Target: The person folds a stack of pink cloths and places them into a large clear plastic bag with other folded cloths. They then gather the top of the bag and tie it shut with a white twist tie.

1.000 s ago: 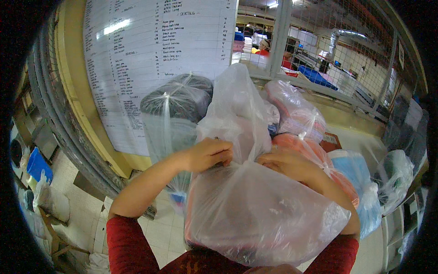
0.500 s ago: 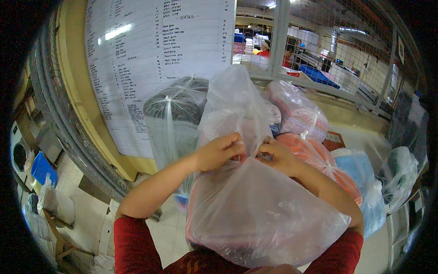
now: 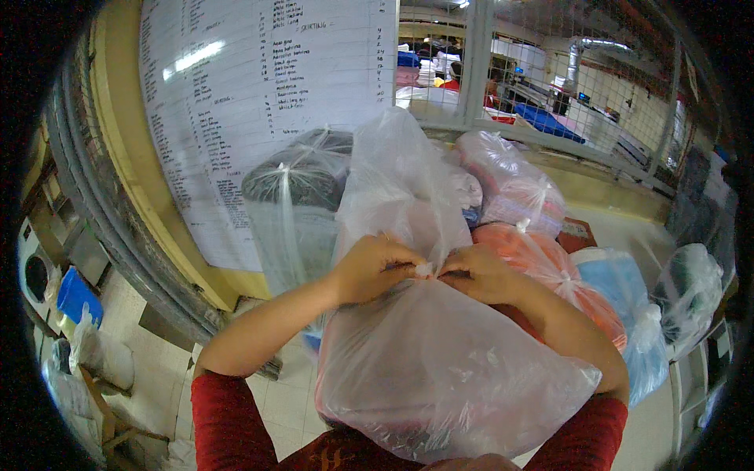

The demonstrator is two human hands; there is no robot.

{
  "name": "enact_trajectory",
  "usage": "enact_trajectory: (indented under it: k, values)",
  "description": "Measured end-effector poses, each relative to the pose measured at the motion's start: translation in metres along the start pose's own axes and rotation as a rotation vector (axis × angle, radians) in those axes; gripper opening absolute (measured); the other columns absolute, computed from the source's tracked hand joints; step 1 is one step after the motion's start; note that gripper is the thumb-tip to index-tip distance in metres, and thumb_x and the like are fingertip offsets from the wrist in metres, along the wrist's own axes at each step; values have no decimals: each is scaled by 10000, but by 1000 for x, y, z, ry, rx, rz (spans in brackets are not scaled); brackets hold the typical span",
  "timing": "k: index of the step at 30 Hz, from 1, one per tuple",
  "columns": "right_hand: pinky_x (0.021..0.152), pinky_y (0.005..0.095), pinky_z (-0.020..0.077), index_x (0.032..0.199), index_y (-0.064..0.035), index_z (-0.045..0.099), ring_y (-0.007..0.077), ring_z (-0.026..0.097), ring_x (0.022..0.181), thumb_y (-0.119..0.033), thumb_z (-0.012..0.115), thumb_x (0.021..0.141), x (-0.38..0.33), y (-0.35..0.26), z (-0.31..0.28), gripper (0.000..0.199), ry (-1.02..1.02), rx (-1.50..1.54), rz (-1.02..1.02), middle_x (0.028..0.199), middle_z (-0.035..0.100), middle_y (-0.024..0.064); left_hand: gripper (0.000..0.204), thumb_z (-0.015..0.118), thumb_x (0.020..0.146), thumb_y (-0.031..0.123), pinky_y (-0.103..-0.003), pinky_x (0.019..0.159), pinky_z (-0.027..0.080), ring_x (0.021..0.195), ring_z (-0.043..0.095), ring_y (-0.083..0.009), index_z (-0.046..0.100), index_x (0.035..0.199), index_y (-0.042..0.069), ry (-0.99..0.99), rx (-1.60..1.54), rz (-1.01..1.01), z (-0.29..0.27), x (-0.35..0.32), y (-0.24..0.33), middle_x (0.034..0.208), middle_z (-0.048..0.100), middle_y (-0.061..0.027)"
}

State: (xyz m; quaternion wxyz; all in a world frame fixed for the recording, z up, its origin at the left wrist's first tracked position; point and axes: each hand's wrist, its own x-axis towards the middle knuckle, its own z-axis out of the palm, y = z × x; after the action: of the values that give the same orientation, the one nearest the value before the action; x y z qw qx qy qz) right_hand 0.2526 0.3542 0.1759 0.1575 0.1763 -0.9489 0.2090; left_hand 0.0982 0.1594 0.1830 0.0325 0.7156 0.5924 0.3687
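Note:
Right in front of me stands a big translucent plastic bag [image 3: 455, 361], filled with something pinkish that shows dimly through it. Its neck is gathered into a small white bunch between my hands. My left hand [image 3: 377, 268] pinches the gathered plastic from the left, fingers closed. From the other side, my right hand [image 3: 481, 273] grips the same bunch, thumb and fingers pressed together. The two hands almost meet. Above them, a loose pale sheet of plastic [image 3: 397, 169] rises upward; whether it belongs to this bag I cannot tell.
At the left leans a knotted clear bag with dark contents [image 3: 294, 188]. To the right sit bags of pink [image 3: 510, 177], orange [image 3: 534, 255] and blue [image 3: 616, 290] fabric. Behind are a handwritten whiteboard [image 3: 220, 102] and a wire-mesh window [image 3: 565, 94]. A blue bin [image 3: 78, 297] stands far left.
My hands have drawn closer together, pulling the bag's neck into a tighter bunch. The view has shifted slightly.

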Motion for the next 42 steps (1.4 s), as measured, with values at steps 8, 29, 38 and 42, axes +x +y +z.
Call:
enact_trajectory:
  k: [8,29,38,42]
  values:
    - [816,399,501,1022,-109,660,292,631,913,-242,525,864,4,-24,-12,247,-68,-391,13,967,663,102,239,520,964,244,-303,771,473,807,623,-182,642,901,49,-177,-267,-213,-11,16,-10,865,675,-47]
    - [831,336,464,980,-26,620,283,595,935,-117,589,888,8,-36,-32,133,-191,-138,168,1006,632,131,197,555,903,190,-331,672,490,704,653,-210,668,822,50,-211,-174,-100,-3,0,-28,745,675,-77]
    - [700,280,438,891,-45,626,189,548,772,-243,525,966,34,-56,-9,235,-11,426,366,905,613,51,170,567,893,163,-352,653,486,680,640,-261,660,826,37,-124,103,42,6,-4,-32,731,667,-102]
    - [769,283,465,1022,-25,597,187,584,874,-210,534,956,22,-51,-14,207,16,677,600,955,607,57,177,576,917,185,-336,683,486,722,651,-214,665,867,40,-68,-160,42,6,-6,-30,758,675,-83]
